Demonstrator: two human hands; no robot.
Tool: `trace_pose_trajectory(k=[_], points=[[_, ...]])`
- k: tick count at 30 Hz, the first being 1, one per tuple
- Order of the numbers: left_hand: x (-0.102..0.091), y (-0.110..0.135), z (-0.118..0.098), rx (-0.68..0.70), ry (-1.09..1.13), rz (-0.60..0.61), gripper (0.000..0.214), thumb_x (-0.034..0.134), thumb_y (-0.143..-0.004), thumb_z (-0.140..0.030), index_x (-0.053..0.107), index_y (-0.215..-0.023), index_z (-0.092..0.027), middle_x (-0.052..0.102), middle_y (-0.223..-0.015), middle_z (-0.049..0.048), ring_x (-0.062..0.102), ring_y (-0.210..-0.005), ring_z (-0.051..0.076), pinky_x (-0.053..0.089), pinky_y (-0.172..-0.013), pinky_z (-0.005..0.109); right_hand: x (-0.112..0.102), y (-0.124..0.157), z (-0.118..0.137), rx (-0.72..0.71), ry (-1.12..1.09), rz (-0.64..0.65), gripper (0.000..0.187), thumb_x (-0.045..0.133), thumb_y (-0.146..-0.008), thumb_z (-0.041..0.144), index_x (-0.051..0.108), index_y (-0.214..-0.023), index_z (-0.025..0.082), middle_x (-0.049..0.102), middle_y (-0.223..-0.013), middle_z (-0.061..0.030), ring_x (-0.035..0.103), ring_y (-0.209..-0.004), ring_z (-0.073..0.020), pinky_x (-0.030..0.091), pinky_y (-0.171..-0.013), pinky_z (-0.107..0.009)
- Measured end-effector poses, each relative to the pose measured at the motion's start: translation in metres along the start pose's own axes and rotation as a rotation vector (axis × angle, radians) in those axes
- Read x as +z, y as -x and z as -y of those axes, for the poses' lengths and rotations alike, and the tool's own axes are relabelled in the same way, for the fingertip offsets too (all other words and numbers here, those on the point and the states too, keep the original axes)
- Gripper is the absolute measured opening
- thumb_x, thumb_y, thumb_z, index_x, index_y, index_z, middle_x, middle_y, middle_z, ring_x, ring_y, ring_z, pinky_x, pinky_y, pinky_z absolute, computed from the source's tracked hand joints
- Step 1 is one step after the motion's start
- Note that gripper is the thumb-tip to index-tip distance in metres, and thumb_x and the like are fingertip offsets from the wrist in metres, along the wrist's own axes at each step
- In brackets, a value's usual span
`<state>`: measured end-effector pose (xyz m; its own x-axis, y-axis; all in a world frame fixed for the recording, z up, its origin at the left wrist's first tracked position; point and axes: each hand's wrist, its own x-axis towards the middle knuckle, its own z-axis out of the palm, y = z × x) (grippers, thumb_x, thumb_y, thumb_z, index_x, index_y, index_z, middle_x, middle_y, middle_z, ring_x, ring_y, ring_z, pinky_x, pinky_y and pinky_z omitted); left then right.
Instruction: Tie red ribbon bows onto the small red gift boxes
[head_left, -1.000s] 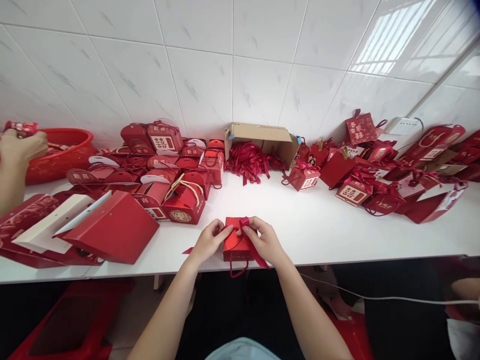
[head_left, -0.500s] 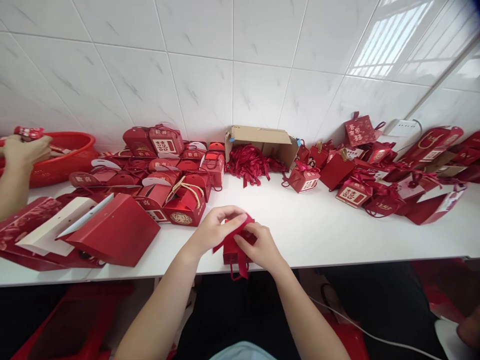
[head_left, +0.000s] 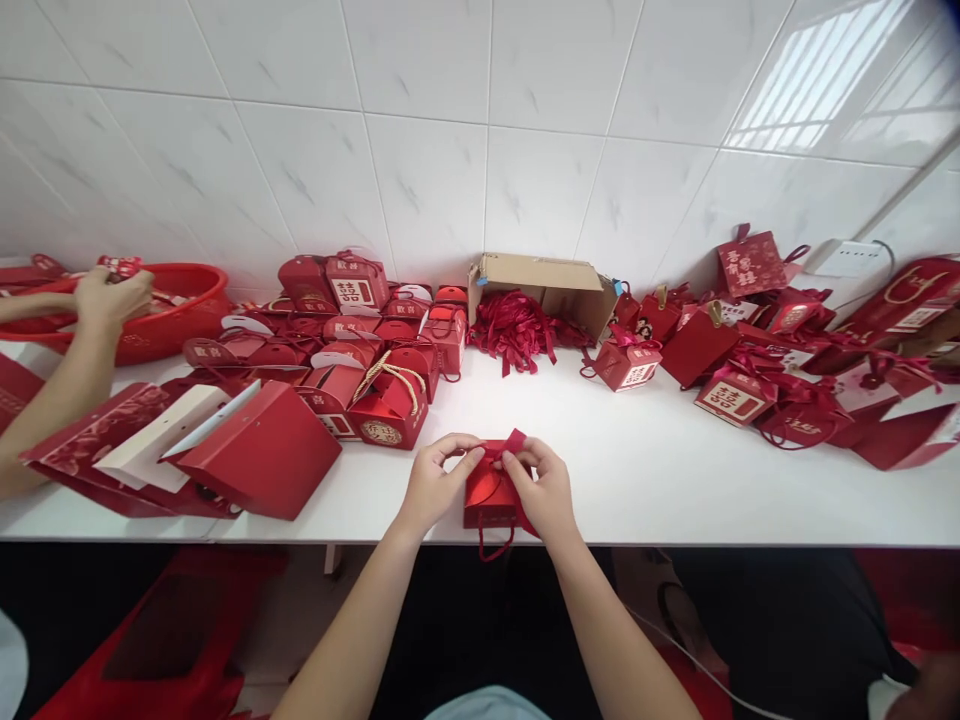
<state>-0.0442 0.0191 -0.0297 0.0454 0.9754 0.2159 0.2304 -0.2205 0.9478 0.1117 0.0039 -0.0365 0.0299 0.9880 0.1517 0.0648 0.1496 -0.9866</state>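
A small red gift box (head_left: pixel 489 508) lies at the table's front edge, its cord handle hanging over the side. Across its top runs a dark red ribbon (head_left: pixel 514 441). My left hand (head_left: pixel 439 485) pinches the ribbon between thumb and forefinger on the box's left. On the other side my right hand (head_left: pixel 544 485) is closed on the ribbon too, one end poking up between the fingers and another trailing beside the box. A knot or loop seems to sit between both hands, but its exact form is too small to make out.
Behind stands an open cardboard box (head_left: pixel 544 270) spilling red ribbons (head_left: pixel 514 325). Red gift boxes (head_left: pixel 352 345) pile up at left, with larger red bags (head_left: pixel 259 450) in front. Finished-looking boxes (head_left: pixel 739 390) crowd the right. A co-worker's hand (head_left: pixel 112 295) holds a red packet over a red basin (head_left: pixel 202 290).
My hands have come down closer to the box and spread slightly apart. The ribbon, held loosely above before, is now drawn across the box top. The view has shifted left.
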Motion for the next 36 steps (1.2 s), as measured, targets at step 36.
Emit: trace_pose_trajectory(k=[36], points=[[0.022,0.011,0.010,0.197,-0.098,-0.127,0.007,0.060,-0.080,-0.023,0.057,-0.085,-0.018,0.062,-0.079,0.0004,0.059,-0.077,0.014,0.047,-0.077,0.029,-0.006,-0.003,-0.006,0.129,-0.067,0.106,0.019,0.063,-0.074,0.034,0.073,-0.071,0.018,0.033,-0.149,-0.0105,0.040,-0.130,-0.0308,0.036,-0.104,-0.043]])
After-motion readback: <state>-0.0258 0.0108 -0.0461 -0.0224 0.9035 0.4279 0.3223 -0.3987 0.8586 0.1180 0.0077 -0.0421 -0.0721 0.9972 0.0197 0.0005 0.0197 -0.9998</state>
